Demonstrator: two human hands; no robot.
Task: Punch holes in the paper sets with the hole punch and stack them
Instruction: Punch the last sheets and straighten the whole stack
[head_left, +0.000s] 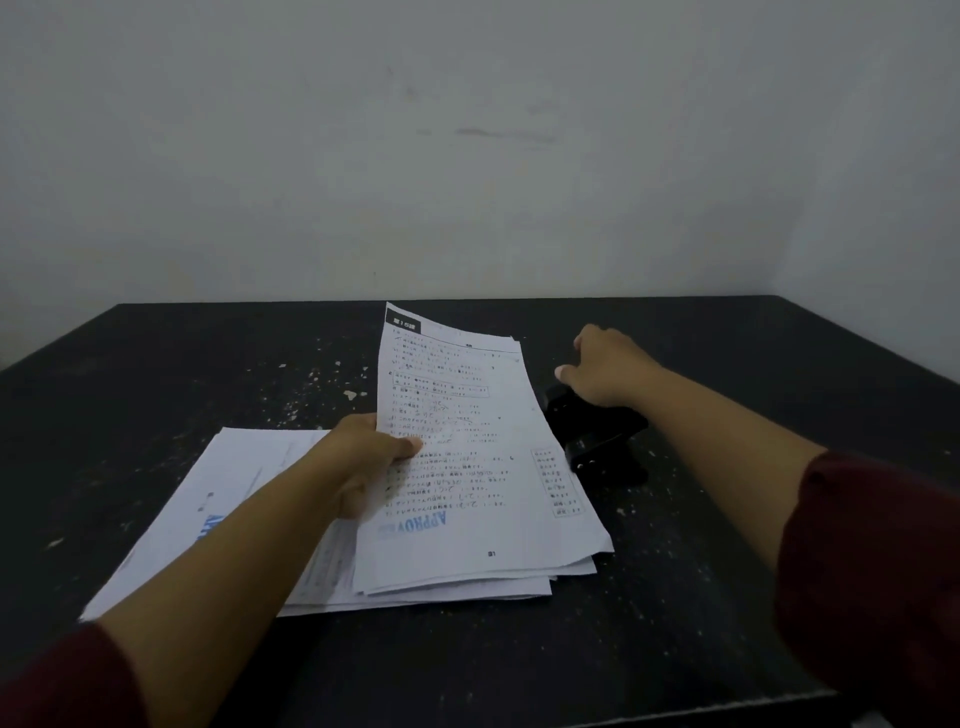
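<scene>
My left hand (363, 457) grips a printed paper set (467, 457) by its left edge, thumb on top, and holds it tilted above the table. Its right edge lies close to the black hole punch (597, 431). My right hand (608, 369) rests on top of the hole punch with the fingers extended toward the far side. Under the held set lies another paper set (415, 592), and a further sheet (208, 509) with blue print lies to the left, partly hidden by my left forearm.
The black table (675, 597) is speckled with white flecks and paper bits. A pale wall (467, 156) rises right behind its far edge. The table's near edge runs along the bottom right.
</scene>
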